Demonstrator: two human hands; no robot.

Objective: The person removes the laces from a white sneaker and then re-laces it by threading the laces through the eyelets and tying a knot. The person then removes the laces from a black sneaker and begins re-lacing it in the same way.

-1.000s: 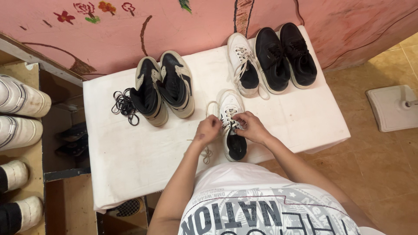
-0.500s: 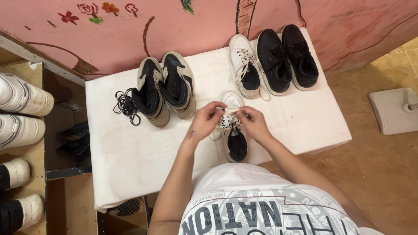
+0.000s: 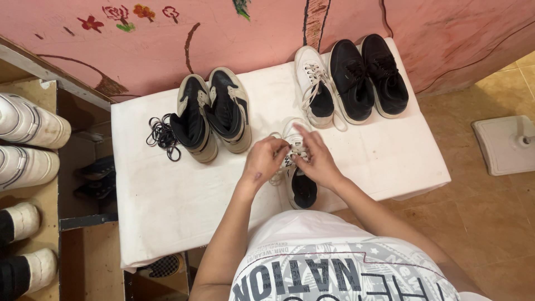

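Note:
A white sneaker (image 3: 301, 187) lies on the white-covered table (image 3: 167, 195) right in front of me, toe pointing away. My left hand (image 3: 264, 160) and my right hand (image 3: 315, 161) are both over its lacing, pinching the white laces (image 3: 292, 153) between the fingertips. The hands cover most of the shoe's front; its dark opening shows below them.
A black-and-cream high-top pair (image 3: 214, 114) stands at the back left, loose black laces (image 3: 161, 134) beside it. A second white sneaker (image 3: 313, 86) and a black pair (image 3: 368, 75) sit at the back right. White shoes (image 3: 28, 145) fill a shelf at left. A white base (image 3: 504, 144) is on the floor.
Both hands have moved up the sneaker towards its toe and drawn closer together on the laces. The shoes around them have not moved.

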